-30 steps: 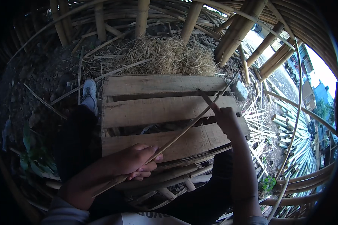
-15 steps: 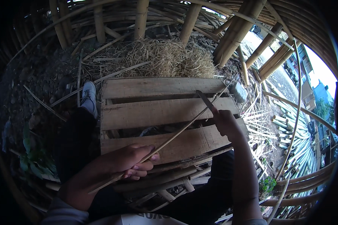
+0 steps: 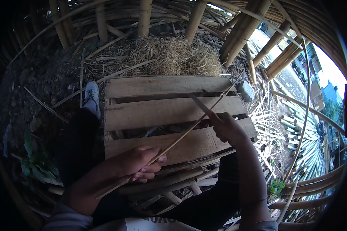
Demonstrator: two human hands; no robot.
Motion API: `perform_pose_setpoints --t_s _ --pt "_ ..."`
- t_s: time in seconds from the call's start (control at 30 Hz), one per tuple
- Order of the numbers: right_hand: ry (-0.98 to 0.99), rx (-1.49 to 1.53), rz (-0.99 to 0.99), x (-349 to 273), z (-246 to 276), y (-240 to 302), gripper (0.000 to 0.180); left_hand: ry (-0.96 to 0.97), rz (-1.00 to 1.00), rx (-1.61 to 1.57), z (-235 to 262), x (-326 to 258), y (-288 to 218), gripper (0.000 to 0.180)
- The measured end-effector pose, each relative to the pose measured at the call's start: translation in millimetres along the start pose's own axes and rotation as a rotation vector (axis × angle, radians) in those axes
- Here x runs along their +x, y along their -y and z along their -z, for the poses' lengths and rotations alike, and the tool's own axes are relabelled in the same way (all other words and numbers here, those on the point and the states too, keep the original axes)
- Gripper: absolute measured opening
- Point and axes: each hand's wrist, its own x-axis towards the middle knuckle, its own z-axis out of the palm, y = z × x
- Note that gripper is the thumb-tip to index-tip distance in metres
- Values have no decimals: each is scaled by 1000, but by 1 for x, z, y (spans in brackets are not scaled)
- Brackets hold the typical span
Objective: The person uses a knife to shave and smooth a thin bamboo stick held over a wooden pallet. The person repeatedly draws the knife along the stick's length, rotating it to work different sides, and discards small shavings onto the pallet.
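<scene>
My left hand [image 3: 145, 163] is closed around a long thin bamboo strip [image 3: 186, 133], which slants from my left forearm up across the slatted wooden table [image 3: 158, 112] to its far right corner. In my right hand [image 3: 228, 128] is the handle of a knife [image 3: 200, 104]. Its blade points up and left and crosses the strip around its middle. Whether the cutting edge touches the strip cannot be made out. The knife's handle is mostly hidden inside my fingers.
Beyond the table lies a heap of curly shavings [image 3: 169, 57], with bamboo posts [image 3: 145, 19] behind it. Cut bamboo poles [image 3: 308, 154] are piled at the right, near scattered pale strips [image 3: 264, 115]. My shoe [image 3: 91, 91] is left of the table.
My right hand and the knife have moved left and slightly nearer, down along the strip toward my left hand. My left hand keeps its hold and has barely moved.
</scene>
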Motion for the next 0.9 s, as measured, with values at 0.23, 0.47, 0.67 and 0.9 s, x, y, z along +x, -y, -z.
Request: perform_pose_setpoints --t_s 0.23,0.47,0.67,0.9 --pt "-16 -90 2 -8 -21 9 61 29 -2 -39 4 4 -2 35" --pt "-113 -70 44 -8 -25 1 61 20 49 -32 3 -6 -8 34" --pt "-105 -130 -61 -6 -11 11 63 39 24 -106 -3 -7 -8 31" --pt "-108 -112 -84 -6 -8 13 58 35 13 -91 -3 -8 -7 30"
